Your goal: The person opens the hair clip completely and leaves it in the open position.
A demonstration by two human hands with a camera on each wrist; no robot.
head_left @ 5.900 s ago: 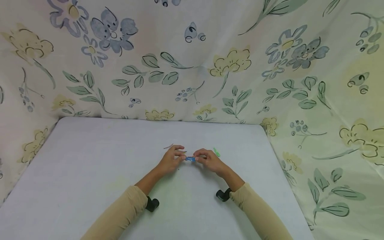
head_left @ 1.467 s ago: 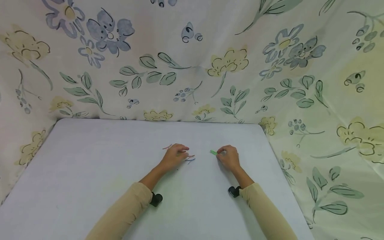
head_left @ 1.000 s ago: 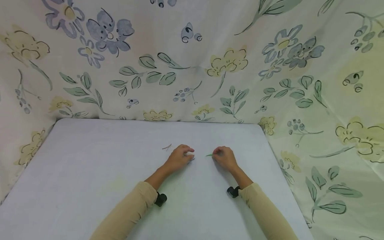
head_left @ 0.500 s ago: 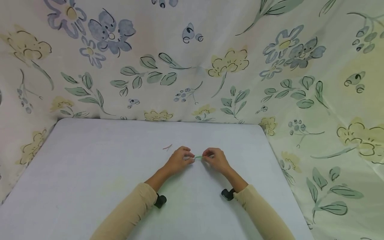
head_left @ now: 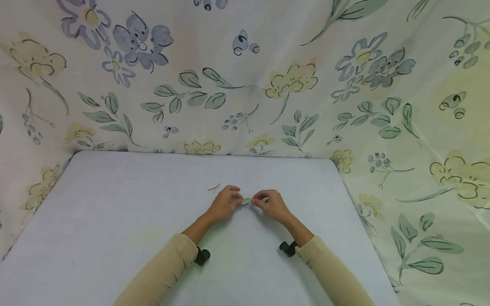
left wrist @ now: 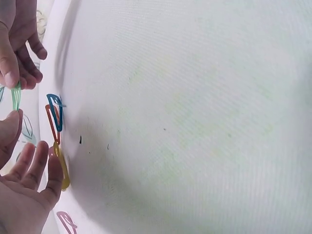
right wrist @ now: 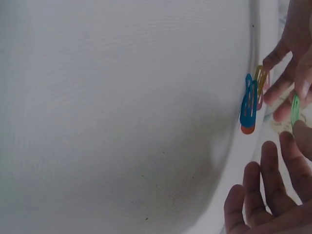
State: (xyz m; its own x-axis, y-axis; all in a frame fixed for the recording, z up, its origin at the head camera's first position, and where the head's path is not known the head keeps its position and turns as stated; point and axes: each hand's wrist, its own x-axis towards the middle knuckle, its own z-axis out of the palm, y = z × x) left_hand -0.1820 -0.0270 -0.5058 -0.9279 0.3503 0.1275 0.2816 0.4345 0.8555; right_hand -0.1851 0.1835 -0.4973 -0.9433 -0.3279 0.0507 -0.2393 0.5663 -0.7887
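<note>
Between both hands, raised above the table, is a green snap hair clip (head_left: 246, 201). My left hand (head_left: 223, 205) pinches one end between thumb and finger. The other end is pinched by my right hand (head_left: 272, 205). In the left wrist view a blue hair clip (left wrist: 56, 112) partly overlaps an orange hair clip (left wrist: 50, 124). A yellow hair clip (left wrist: 62, 168) lies beside them, partly behind my left fingers, and a pink hair clip (left wrist: 66, 222) is farther along. The right wrist view shows the green clip (right wrist: 295, 108) upright between the fingertips.
The clips lie on a white table (head_left: 126, 212) with rounded corners. Floral cloth (head_left: 245, 85) hangs behind it and along its sides. A black wrist camera (head_left: 202, 256) sits at the left sleeve, another black camera (head_left: 288, 248) at the right.
Earlier both hands held the blue clip, which now lies on the table. My right hand picked up the green clip at the right and brought it leftward, where my left hand took its other end.
</note>
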